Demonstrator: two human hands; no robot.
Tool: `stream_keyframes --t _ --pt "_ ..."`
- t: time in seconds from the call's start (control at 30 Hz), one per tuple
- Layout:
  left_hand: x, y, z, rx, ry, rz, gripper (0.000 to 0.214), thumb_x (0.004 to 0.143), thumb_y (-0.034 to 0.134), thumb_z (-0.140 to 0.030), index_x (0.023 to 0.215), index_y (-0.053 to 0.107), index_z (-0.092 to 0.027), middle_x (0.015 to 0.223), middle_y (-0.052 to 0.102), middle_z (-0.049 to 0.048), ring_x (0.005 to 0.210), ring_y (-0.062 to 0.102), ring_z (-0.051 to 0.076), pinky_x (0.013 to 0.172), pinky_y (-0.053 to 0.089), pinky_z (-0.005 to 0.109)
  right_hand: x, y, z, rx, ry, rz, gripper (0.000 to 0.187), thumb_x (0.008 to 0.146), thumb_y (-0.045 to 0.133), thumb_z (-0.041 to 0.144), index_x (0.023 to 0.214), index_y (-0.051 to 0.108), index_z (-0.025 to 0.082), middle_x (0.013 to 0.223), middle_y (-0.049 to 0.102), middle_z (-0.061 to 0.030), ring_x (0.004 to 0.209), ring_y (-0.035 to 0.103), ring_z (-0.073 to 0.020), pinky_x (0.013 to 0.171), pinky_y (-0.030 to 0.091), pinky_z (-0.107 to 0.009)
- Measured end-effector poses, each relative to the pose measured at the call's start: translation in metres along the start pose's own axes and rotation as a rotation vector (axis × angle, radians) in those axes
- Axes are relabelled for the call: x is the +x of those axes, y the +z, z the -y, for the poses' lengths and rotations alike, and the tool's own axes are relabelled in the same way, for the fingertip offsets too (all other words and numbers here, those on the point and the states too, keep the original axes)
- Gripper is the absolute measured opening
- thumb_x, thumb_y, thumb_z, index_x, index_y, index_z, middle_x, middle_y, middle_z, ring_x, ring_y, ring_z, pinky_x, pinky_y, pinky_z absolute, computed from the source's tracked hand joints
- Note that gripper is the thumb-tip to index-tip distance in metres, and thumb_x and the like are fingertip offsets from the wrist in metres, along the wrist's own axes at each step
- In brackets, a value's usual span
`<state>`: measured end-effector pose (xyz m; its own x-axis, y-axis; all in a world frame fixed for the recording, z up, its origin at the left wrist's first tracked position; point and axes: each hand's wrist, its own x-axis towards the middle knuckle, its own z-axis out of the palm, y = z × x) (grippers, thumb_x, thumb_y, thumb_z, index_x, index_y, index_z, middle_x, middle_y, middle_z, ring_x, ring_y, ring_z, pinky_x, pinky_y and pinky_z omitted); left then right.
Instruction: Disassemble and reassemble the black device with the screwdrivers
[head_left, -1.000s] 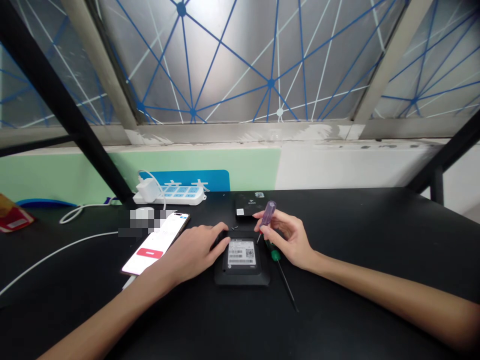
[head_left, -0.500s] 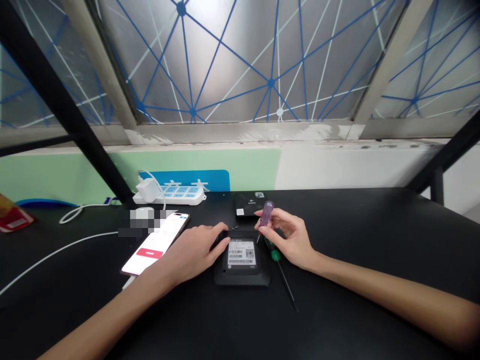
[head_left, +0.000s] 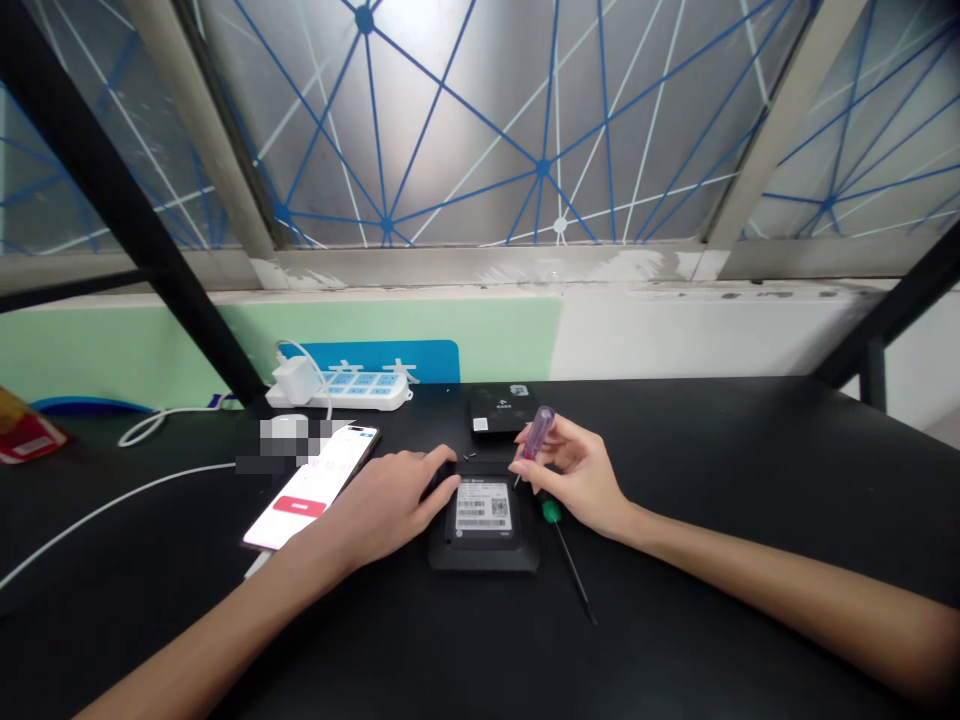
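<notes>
A purple screwdriver (head_left: 538,433) is pinched by the fingers of the right hand (head_left: 581,473), its tip set at the upper right of a labelled black device (head_left: 484,520), which is laid flat on the table (head_left: 675,640). The device's left side is touched by the left hand (head_left: 397,500), thumb and forefinger spread.

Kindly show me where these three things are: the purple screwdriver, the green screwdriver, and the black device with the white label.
Purple screwdriver (head_left: 538,433), head view: on the handle.
Green screwdriver (head_left: 551,511), head view: on the handle, by the shaft.
Black device (head_left: 481,507), head view: on its white label.
</notes>
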<state>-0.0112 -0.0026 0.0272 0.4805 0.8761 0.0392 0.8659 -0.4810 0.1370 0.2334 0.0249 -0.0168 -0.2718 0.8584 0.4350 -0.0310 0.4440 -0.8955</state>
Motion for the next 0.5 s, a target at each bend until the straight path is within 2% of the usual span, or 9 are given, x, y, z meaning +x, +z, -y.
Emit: stream_keyframes --t 0.17,0.37,0.5 --pt "0.0002 -0.0005 -0.0005 -0.006 0.001 0.003 0.040 0.102 0.030 -0.045 0.121 0.055 -0.021 0.075 0.065 0.0029 0.069 0.062 0.023 0.066 0.041 0.033 -0.0010 -0.0011 0.0059 0.025 0.001 0.035 0.028 0.080 0.076 0.035 0.085 0.056 0.018 0.075 0.068 -0.0044 0.061 0.060 -0.0131 0.061 0.053 -0.029" --pt "0.0012 0.0005 0.0003 -0.003 0.004 0.004 0.039 0.102 0.030 -0.045 0.121 0.055 -0.021 0.075 0.064 0.0028 0.070 0.062 0.023 0.066 0.041 0.032 -0.0037 -0.0055 0.0040 0.005 -0.029 0.123 0.023 0.092 0.062 0.035 0.102 0.062 0.015 0.082 0.070 -0.0078 0.067 0.064 -0.0142 0.061 0.052 -0.027" --pt "0.0009 -0.0002 -0.0007 0.000 0.005 0.006 0.039 0.102 0.030 -0.044 0.120 0.055 -0.020 0.075 0.064 0.0029 0.068 0.061 0.022 0.066 0.042 0.032 -0.0028 -0.0037 0.0011 -0.026 -0.021 0.096 0.022 0.087 0.069 0.034 0.099 0.063 0.016 0.083 0.067 -0.0051 0.063 0.061 -0.0123 0.060 0.052 -0.027"
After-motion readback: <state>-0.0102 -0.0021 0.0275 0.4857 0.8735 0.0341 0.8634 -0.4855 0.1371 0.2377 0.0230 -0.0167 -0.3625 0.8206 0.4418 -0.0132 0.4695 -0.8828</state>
